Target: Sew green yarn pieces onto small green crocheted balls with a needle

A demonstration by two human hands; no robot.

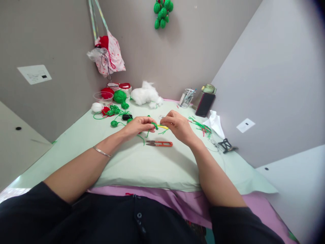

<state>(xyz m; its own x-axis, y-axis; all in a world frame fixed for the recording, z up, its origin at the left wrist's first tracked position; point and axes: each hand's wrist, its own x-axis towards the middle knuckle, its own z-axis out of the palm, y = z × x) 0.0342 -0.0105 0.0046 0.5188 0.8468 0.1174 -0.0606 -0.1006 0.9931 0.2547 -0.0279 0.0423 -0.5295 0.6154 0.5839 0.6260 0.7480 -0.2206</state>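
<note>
My left hand [141, 126] pinches a small piece of green yarn work [154, 125] between thumb and fingers, above the table. Close by on the right, my right hand [176, 124] has its fingertips pressed together; whatever they hold is too small to make out. A yellow item [163, 126] shows between the two hands, with green yarn ends hanging near it. Just below the hands lie orange-handled thread snips [159, 144], blades pointing left.
Green yarn balls [119, 96] and a clear tub [103, 98] stand at the back left, beside white stuffing [144, 95]. Toward the right are a pen cup [186, 98], a phone [205, 104], yarn scraps [201, 127], white tissue [215, 124] and a black stand [228, 145].
</note>
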